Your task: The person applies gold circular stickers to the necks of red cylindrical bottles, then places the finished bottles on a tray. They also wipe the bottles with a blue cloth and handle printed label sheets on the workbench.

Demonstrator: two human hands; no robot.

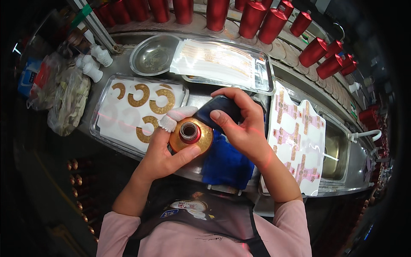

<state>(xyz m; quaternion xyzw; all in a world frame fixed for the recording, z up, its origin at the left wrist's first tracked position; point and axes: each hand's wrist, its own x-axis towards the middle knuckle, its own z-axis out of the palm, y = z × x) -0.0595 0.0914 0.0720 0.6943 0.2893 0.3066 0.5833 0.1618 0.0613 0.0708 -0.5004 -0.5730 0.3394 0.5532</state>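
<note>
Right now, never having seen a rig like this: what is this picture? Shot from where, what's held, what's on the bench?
No machine here: these are a person's own two hands. One wide fisheye camera on the head looks down, so straight edges bend.

The left hand, with white knit finger covers, holds a gold-shouldered bottle, mouth uncapped. The right hand has its grip on a dark pad; I can't tell its exact purpose.

On the metal bench: a sheet of gold C-shaped labels at left, a round metal bowl beyond, and pink-and-gold label sheets at right. Red bottles stand behind.
</note>
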